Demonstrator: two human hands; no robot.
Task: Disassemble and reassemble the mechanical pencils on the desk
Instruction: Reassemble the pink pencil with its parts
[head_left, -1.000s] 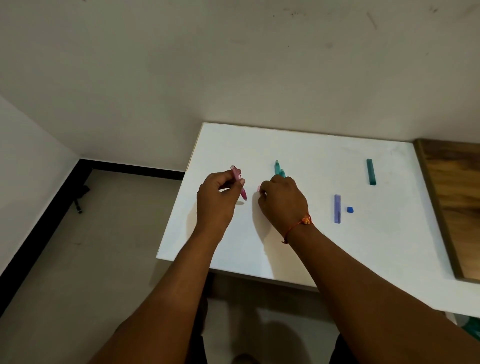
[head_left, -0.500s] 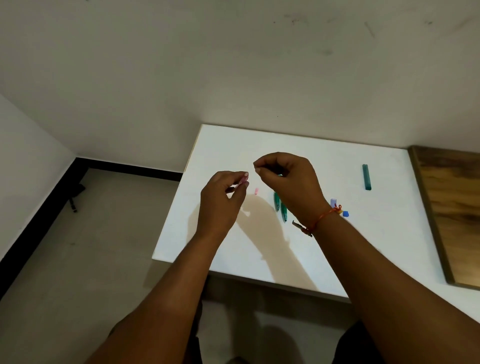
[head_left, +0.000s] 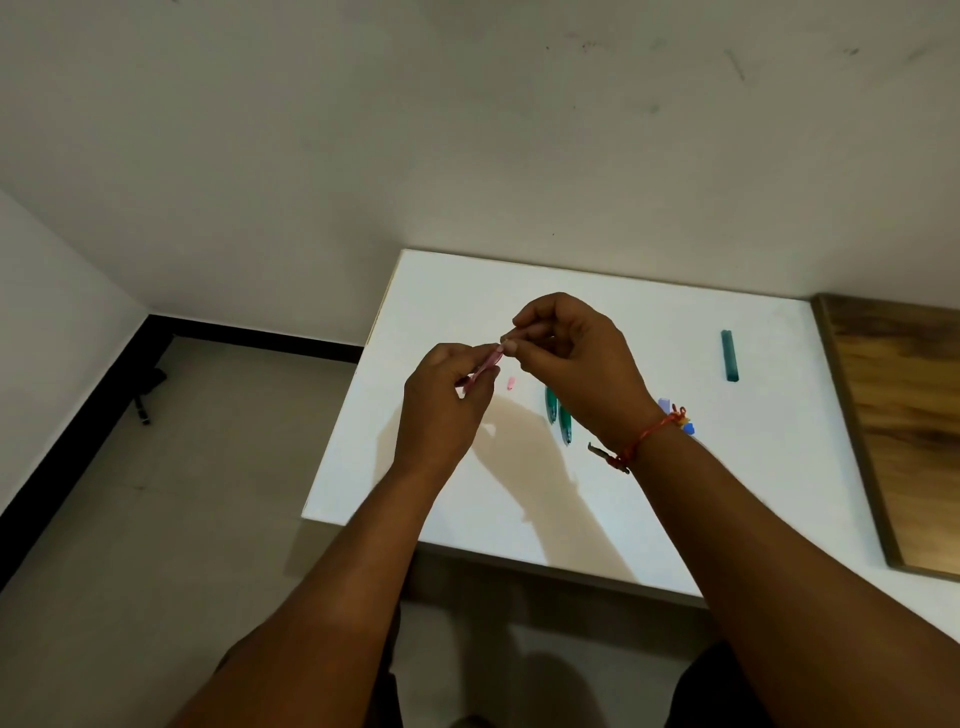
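Above desk (head_left: 779, 415), left hand (head_left: 441, 410), right hand (head_left: 576, 364) pinching pink pencil (head_left: 485, 366)

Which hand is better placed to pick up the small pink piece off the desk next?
Probably the right hand: the left hand grips the pink pencil by its body, while the right only pinches its tip, just above the pink piece.
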